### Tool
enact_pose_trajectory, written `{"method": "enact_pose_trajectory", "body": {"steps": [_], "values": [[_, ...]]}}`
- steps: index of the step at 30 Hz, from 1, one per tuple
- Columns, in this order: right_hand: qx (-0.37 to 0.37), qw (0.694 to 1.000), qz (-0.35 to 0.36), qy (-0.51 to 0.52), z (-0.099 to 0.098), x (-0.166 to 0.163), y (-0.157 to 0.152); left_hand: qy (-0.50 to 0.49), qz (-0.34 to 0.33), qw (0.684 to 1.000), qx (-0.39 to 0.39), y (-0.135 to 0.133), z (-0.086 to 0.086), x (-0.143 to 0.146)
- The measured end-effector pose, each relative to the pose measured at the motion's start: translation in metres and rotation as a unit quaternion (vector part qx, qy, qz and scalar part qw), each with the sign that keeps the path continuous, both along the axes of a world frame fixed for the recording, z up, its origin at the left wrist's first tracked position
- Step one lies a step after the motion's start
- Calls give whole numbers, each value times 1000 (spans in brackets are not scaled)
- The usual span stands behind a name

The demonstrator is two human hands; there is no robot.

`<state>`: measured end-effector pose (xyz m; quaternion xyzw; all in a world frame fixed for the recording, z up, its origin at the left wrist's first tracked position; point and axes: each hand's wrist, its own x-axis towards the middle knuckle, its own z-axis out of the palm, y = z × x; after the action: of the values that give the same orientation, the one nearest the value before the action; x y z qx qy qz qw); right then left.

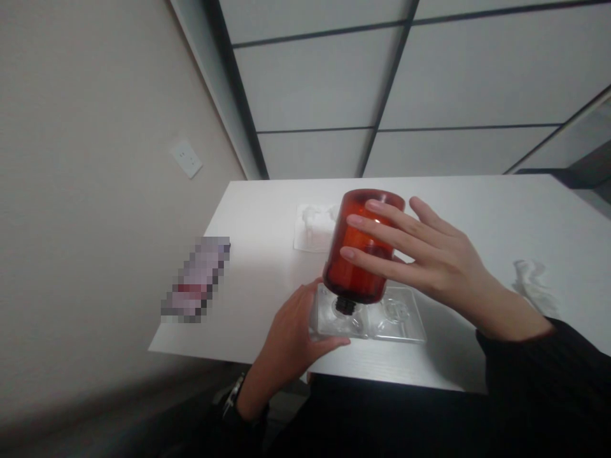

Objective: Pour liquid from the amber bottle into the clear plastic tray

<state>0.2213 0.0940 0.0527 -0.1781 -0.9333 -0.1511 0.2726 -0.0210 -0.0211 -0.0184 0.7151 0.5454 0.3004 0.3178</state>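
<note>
My right hand point(429, 261) grips an orange-red translucent bottle point(356, 267), tipped upside down with its dark neck pointing into a clear plastic tray point(401, 318) on the white table point(477, 210). Its fingers wrap across the bottle's side. My left hand point(291, 337) rests at the tray's left edge near the table's front, thumb along the tray's near side and fingers curled against it. The bottle's neck hangs just above the tray's left hollow; whether it touches is unclear.
A second pale plastic tray point(310, 229) lies behind the bottle. A blurred-out flat item point(195, 280) sits at the table's left edge. A crumpled clear wrapper point(529, 280) lies to the right. A wall with a socket point(187, 158) is on the left.
</note>
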Motion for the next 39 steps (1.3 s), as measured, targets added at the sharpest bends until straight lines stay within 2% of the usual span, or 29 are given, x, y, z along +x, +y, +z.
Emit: {"method": "enact_pose_trajectory", "body": {"steps": [8,15,18,25,30,39], "values": [[-15,1000,2,10,2,-1,0,1,1,1000,-7,-1,1,0],[-59,998,-1,24,3,-1,0,-5,-3,1000,-9,0,5,2],[-45,999,-1,27,1,0,0,-3,-1,1000,-10,0,4,1],[54,998,5,11,0,0,2,-1,-4,1000,-8,0,2,0],[60,998,-5,18,-2,0,2,0,-2,1000,-5,1,3,1],[23,999,-12,41,-2,0,1,-3,-6,1000,0,1,4,1]]}}
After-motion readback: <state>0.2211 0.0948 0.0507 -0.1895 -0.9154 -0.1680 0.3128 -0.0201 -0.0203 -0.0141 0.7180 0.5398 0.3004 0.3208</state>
